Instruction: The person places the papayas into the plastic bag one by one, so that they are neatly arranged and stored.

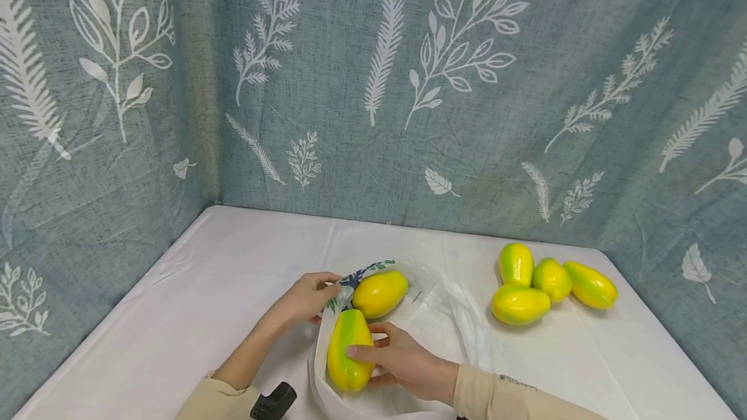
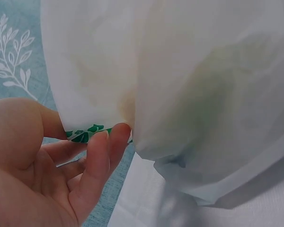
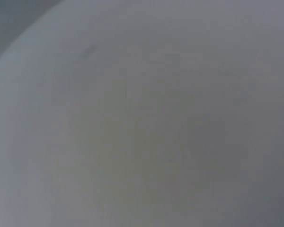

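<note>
A white plastic bag [image 1: 473, 332] with a green and blue leaf print lies with its mouth spread on the table. My left hand [image 1: 305, 298] pinches the bag's printed left edge; in the left wrist view the thumb and fingers [image 2: 98, 158] grip that edge. In my right hand [image 1: 408, 358] is a yellow-green papaya [image 1: 343, 355], thumb on its front and fingers at its right side, within the bag's opening. Just behind it another papaya [image 1: 382, 291] lies in the bag. Blurred white plastic fills the right wrist view, hiding the right hand there.
Several more papayas [image 1: 519, 305] sit grouped at the right on the white-covered table [image 1: 251, 245]. A blue-grey curtain [image 1: 350, 161] with white leaf prints hangs along the table's back and sides. A black device [image 1: 274, 402] is at the left wrist.
</note>
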`<state>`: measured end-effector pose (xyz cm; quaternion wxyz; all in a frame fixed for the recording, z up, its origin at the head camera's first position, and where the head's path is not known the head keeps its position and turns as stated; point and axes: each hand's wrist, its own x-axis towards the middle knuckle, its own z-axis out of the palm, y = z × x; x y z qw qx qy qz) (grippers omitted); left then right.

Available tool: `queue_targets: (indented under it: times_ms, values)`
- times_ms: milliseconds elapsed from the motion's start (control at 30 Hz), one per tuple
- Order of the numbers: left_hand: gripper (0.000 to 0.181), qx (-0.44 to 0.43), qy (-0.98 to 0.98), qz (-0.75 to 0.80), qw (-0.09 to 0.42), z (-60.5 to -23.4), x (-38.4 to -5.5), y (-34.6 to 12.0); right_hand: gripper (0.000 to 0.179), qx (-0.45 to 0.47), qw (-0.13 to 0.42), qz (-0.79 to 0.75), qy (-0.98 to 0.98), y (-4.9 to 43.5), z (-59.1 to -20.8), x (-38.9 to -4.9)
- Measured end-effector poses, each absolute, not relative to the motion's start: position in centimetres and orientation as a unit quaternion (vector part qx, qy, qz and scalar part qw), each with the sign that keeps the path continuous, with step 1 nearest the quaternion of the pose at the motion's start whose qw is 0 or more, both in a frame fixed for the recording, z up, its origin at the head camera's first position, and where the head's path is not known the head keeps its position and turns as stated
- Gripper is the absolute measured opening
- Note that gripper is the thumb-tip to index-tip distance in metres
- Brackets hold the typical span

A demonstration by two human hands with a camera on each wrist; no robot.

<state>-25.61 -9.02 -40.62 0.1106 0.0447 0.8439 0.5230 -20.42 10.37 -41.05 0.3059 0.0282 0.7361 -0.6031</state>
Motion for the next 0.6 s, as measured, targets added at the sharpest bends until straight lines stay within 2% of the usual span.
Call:
queue_targets:
  times_ms: [233,600]
  values:
    - [0.034,0.045,0.846,0.52,0.109,-40.5,-25.6,-9.0,0.075,0.025,0.298,-0.599,0.743,12.0,-40.7,-20.9]
    - [0.035,0.047,0.849,0.515,0.11,-40.5,-25.6,-9.0,0.075,0.024,0.255,-0.657,0.709,17.3,-38.9,-21.9]
